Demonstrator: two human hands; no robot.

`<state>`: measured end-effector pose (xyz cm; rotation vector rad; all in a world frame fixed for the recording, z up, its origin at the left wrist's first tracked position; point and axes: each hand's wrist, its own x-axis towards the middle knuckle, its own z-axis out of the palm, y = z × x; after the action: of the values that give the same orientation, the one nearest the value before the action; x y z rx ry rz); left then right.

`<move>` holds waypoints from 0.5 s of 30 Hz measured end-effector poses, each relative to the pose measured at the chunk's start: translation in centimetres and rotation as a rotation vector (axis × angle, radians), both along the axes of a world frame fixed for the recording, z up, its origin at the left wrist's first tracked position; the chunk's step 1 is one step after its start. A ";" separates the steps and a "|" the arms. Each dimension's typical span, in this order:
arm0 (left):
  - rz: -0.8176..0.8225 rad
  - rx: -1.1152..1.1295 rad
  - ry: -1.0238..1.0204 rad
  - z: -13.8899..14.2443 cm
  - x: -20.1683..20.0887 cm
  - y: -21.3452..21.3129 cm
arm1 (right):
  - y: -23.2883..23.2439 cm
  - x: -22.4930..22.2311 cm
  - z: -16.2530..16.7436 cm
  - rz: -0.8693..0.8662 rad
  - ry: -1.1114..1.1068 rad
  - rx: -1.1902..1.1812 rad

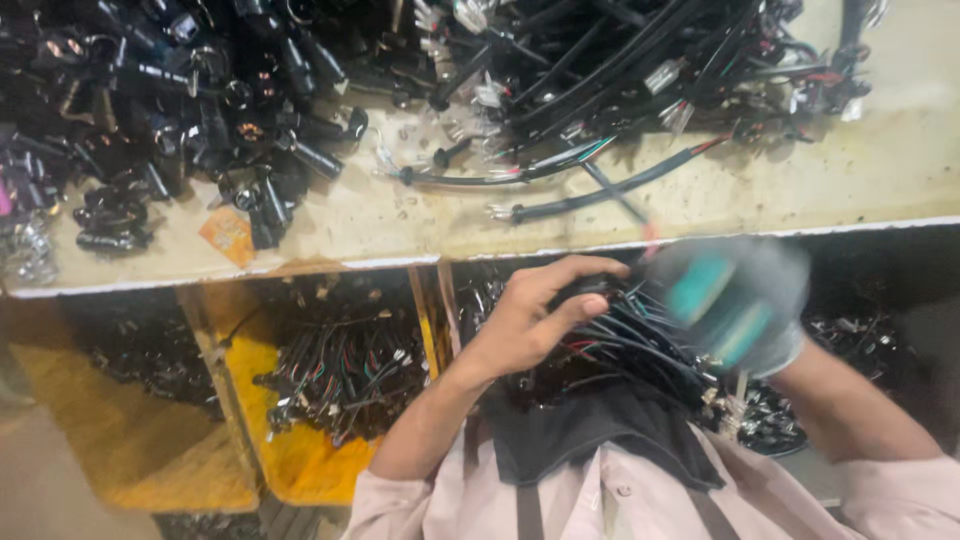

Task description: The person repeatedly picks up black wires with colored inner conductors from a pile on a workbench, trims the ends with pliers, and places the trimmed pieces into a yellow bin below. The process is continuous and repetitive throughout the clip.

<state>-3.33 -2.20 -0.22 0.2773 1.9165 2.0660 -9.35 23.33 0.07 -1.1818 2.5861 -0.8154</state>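
The left hand (530,320) was closed around the black end of a wire bundle (625,335), held above the near bins just below the tabletop (850,170) edge. The right hand (740,300) – gloved and blurred – touched the same bundle; its grip could not be told. The step in hand appeared to be sorting or binding the wires – the next move would call for a steady hold. An orange tag (228,235) lay on the tabletop, left of centre. Yellow bins (300,460) sat near left.
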 end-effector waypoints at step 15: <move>0.063 0.015 0.095 -1.8 1.9 0.7 | -6.1 4.2 3.5 -0.499 -1.067 -1.545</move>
<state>-1.39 -1.46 -1.97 0.3277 1.9896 2.1438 -5.12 17.21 3.52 0.0709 1.0297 -2.6961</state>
